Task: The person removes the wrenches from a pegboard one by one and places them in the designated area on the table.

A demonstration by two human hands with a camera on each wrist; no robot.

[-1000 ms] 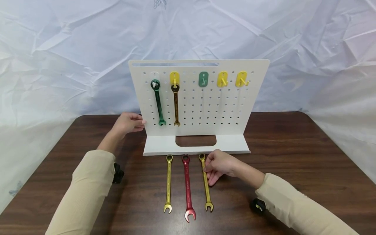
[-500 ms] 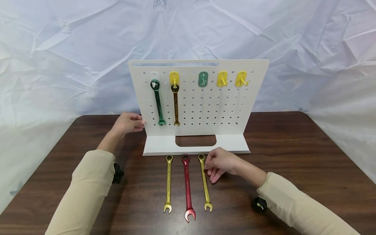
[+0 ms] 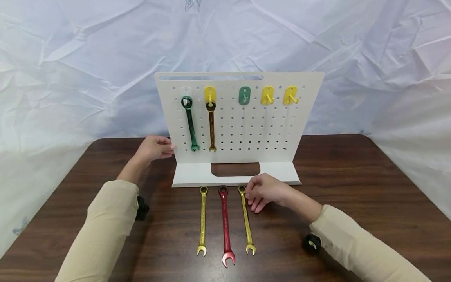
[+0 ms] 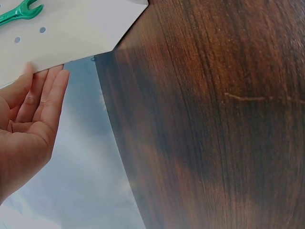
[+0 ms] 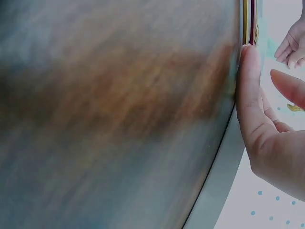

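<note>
Pegboard (image 3: pixel 232 135) on a wooden table (image 3: pixel 338 176): we see the left hand (image 3: pixel 151 150) pinching the board's left edge. The right hand (image 3: pixel 265 191) touches the rightmost gold combination wrench (image 3: pixel 248 225), lying beside a red wrench (image 3: pixel 226 225); whether it grips, we cannot tell.

My left hand (image 4: pixel 29 128) pinches the edge of the white perforated board (image 4: pixel 88 33), thumb on its face. Above my hand, the open end of a green wrench (image 4: pixel 23 12) shows. Wood-grain tabletop (image 4: pixel 205 129), marked by a pale scratch (image 4: pixel 245 98), fills the right side.
</note>
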